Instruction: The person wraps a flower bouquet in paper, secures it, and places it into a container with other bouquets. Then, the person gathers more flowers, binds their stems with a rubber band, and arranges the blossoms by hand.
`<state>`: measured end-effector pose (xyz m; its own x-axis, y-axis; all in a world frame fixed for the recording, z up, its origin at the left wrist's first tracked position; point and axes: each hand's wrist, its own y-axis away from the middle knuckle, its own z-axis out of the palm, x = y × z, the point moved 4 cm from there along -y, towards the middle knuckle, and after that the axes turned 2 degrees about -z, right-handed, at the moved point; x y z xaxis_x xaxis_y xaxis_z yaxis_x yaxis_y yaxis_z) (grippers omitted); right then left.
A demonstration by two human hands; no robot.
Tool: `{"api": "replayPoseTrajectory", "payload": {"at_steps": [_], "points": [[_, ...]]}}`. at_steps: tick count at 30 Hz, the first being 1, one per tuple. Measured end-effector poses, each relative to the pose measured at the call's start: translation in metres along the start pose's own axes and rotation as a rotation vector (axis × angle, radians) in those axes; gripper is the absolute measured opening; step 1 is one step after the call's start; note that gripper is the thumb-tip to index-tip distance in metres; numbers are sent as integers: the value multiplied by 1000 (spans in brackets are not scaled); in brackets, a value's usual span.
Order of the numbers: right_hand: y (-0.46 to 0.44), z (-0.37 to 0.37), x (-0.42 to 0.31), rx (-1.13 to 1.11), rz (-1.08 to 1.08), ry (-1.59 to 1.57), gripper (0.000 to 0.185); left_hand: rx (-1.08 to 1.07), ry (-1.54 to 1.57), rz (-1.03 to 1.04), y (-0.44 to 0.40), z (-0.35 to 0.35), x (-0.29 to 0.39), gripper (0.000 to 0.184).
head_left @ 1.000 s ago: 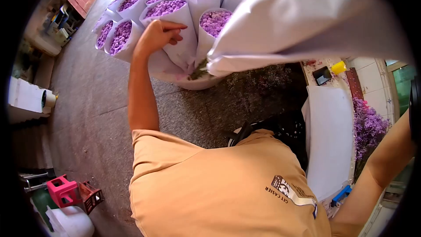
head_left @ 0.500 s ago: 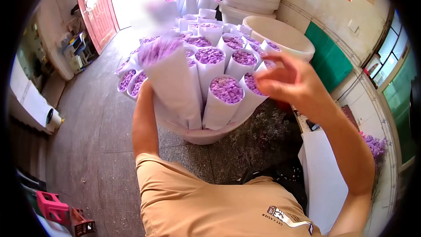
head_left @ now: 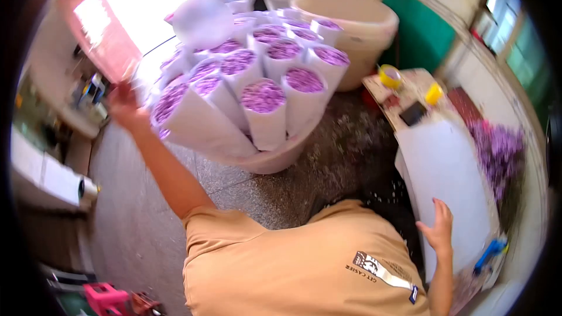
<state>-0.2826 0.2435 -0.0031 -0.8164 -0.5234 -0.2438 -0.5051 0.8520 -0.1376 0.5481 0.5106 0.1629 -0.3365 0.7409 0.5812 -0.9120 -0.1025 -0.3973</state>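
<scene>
At far left, below the left hand and well apart from it, sits a pink stool [head_left: 107, 298]. The left hand [head_left: 129, 110] is blurred, raised at the end of an outstretched arm; its fingers look spread, and nothing shows in them. Just right of it stand the purple flower bundles [head_left: 263, 98], wrapped in white paper and packed in a tub [head_left: 270, 165]; the nearest ones lean outward toward that hand. Whether it touches their paper is hard to tell.

Farther right, beyond the bundles, is a big cream tub [head_left: 351, 17]. Ahead of the right hand, at the far end of the bench, lie a roll of tape [head_left: 389, 76], a black flat thing [head_left: 413, 114] and a small yellow thing [head_left: 434, 94]. The right hand [head_left: 438, 229] is wide, thumb well away from the fingers — empty, over the near part of a sheet of white paper [head_left: 448, 167]. Loose purple flowers [head_left: 497, 152] lie ahead and to its right, a blue tool [head_left: 489, 256] nearer.

The step in hand looks like a turn between tub and bench — both hands free. A next move at the paper would call for narrowing thumb and fingers on its edge.
</scene>
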Motion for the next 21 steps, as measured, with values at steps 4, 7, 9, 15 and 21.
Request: {"api": "replayPoseTrajectory", "payload": {"at_steps": [4,7,9,15,21], "points": [[67,52,6,105,142,149,77,-390,120,606,124,133,80,32],[66,26,-9,114,222,97,79,-1112,-97,340,314,254,-11,28],[77,31,-1,122,227,74,79,-1583,-469,-131,433,300,-78,15],[139,52,37,91,479,170,72,-2468,-111,481,693,275,-198,67],[186,58,91,447,575,243,42,-2523,106,684,793,257,-205,62]]}}
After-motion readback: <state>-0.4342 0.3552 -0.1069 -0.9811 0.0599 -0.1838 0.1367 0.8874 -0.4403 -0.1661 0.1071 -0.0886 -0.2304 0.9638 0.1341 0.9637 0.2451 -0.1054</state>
